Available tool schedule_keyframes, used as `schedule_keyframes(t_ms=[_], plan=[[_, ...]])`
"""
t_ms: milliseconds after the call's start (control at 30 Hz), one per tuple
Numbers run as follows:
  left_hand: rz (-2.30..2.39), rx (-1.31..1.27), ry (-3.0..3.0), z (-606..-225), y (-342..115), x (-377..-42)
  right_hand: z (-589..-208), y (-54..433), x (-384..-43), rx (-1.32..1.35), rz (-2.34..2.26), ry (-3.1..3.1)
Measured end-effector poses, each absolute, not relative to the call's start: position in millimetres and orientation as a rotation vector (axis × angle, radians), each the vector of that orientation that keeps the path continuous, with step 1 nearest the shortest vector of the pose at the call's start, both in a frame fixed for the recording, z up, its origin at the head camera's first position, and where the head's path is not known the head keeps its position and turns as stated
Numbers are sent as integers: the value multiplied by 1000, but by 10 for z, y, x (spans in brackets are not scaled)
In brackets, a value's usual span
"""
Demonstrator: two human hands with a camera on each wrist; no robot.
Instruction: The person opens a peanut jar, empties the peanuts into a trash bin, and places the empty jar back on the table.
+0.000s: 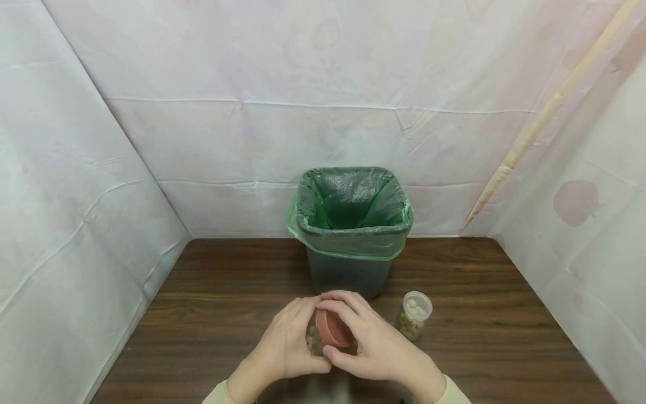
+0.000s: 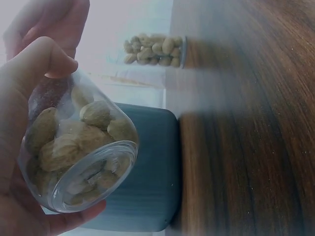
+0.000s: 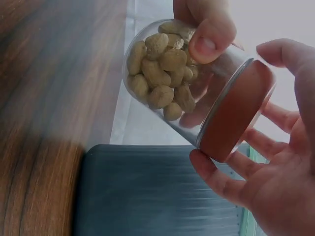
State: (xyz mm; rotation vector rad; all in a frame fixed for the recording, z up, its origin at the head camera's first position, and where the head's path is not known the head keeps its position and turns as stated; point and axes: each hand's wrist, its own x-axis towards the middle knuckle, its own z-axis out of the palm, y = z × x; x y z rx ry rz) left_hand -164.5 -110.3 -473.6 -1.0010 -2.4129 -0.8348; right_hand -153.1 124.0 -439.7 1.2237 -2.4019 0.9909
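My left hand (image 1: 287,341) grips a clear jar (image 2: 81,147) partly filled with unshelled peanuts (image 3: 160,69). The jar is held tilted above the table. Its reddish-brown lid (image 3: 238,110) is on the mouth. Curled round that lid are the fingers of my right hand (image 1: 375,345), with the thumb close to its rim. From the head view, the hands cover much of the jar. A smaller clear container (image 1: 413,315) of peanuts stands upright on the table, to the right of my right hand.
Just beyond the hands stands a dark grey trash bin (image 1: 348,269), lined with a green plastic bag (image 1: 353,249) folded over its rim. The dark wooden table (image 1: 212,314) is bordered by pale sheets (image 1: 202,140) at the back and sides.
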Motion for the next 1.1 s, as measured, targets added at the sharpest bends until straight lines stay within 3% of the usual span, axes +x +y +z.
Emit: schedule_keyframes(t_ms=[567, 1100], plan=[[-564, -844, -2329, -4794, -1033, -1689, -4512, 1131, -1525, 563, 986, -2567], [-462, -843, -2323, -4875, -1016, -1693, -4643, 1056, -1565, 527, 1023, -2650]])
